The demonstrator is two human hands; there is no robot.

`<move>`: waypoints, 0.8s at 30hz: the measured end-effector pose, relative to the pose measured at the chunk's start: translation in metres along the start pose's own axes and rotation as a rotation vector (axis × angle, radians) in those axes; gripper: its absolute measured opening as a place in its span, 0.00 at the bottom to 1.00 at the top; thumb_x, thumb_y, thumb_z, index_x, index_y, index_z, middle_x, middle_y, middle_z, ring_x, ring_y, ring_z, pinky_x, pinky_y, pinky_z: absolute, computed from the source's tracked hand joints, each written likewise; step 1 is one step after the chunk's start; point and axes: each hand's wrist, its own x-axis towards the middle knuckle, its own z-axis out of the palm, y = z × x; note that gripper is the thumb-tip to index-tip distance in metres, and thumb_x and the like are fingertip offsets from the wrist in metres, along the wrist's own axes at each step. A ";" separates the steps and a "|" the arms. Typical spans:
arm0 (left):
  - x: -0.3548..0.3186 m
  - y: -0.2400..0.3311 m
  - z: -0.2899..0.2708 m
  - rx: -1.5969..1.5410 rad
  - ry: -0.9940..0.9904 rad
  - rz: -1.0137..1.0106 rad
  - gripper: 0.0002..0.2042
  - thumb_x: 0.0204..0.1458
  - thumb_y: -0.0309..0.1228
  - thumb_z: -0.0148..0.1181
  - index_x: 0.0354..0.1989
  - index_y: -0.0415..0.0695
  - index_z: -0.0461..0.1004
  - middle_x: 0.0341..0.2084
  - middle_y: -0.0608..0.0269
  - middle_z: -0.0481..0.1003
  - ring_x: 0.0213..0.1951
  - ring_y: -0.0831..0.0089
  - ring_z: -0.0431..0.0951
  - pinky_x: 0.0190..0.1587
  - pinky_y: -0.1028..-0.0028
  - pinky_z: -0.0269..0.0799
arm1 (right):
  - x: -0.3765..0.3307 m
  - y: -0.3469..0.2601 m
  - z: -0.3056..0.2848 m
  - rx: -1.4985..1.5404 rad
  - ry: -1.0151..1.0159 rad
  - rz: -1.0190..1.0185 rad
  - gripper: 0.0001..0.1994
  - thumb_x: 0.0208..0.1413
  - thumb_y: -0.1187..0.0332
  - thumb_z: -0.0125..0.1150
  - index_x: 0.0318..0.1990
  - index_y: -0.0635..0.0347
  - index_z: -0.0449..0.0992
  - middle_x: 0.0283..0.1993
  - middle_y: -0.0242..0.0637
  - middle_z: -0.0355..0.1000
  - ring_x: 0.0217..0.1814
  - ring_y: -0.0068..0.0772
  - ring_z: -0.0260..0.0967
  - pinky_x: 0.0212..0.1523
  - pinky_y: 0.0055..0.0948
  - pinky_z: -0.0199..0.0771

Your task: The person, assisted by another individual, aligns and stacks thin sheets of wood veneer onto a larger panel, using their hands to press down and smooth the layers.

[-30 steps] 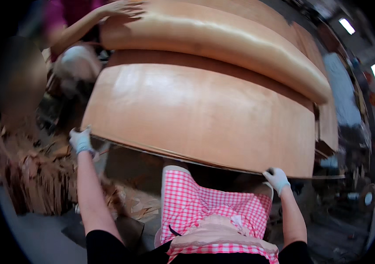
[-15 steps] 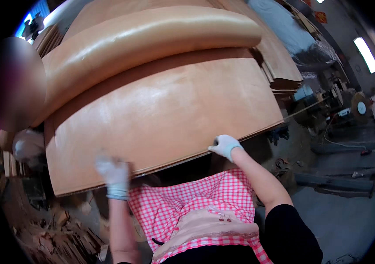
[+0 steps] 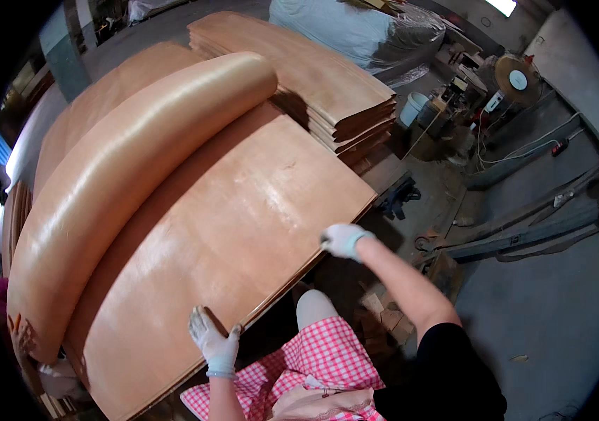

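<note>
A wide stack of thin light-brown wood veneer sheets [image 3: 243, 224] lies in front of me, its surface smooth and slightly glossy. My left hand [image 3: 214, 342], in a white glove, rests on the top sheet by the near edge, fingers stretched out and thumb apart. Farther right along that edge, my white-gloved right hand [image 3: 345, 242] is closed, its curled fingertips at the rim. What those fingers hold, if anything, is hidden. Beyond both hands, a large curled-over veneer sheet [image 3: 138, 133] arches across the stack.
Another person's hand [image 3: 22, 338] touches the curled sheet's left end. A second veneer stack [image 3: 313, 77] stands behind, near a plastic-covered heap [image 3: 341, 31]. On the right are a white bucket [image 3: 413, 109], a round disc on a machine [image 3: 517, 78] and a metal frame [image 3: 524, 235].
The view has swung right, so the stack appears turned. My left hand, blurred before, now lies flat with fingers extended. My right hand remains at the near edge.
</note>
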 end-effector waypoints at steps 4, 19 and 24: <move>0.000 0.001 -0.003 0.058 -0.033 -0.001 0.51 0.43 0.45 0.70 0.73 0.35 0.48 0.72 0.41 0.49 0.74 0.47 0.45 0.75 0.55 0.37 | 0.013 0.117 -0.058 -0.058 0.092 0.100 0.15 0.58 0.61 0.58 0.48 0.57 0.80 0.50 0.50 0.77 0.54 0.52 0.74 0.56 0.44 0.73; -0.004 0.000 0.002 0.100 -0.005 0.055 0.50 0.42 0.45 0.69 0.72 0.36 0.50 0.72 0.40 0.50 0.73 0.46 0.46 0.74 0.54 0.39 | 0.031 0.220 0.023 0.862 0.974 0.592 0.19 0.58 0.55 0.66 0.40 0.66 0.76 0.37 0.40 0.75 0.39 0.35 0.69 0.46 0.35 0.69; -0.016 0.006 -0.002 -0.200 0.245 -0.075 0.32 0.44 0.36 0.70 0.60 0.39 0.69 0.61 0.43 0.68 0.64 0.46 0.65 0.67 0.53 0.59 | -0.010 0.085 0.069 0.777 0.791 0.159 0.18 0.55 0.59 0.70 0.36 0.67 0.74 0.33 0.44 0.74 0.36 0.37 0.69 0.43 0.36 0.71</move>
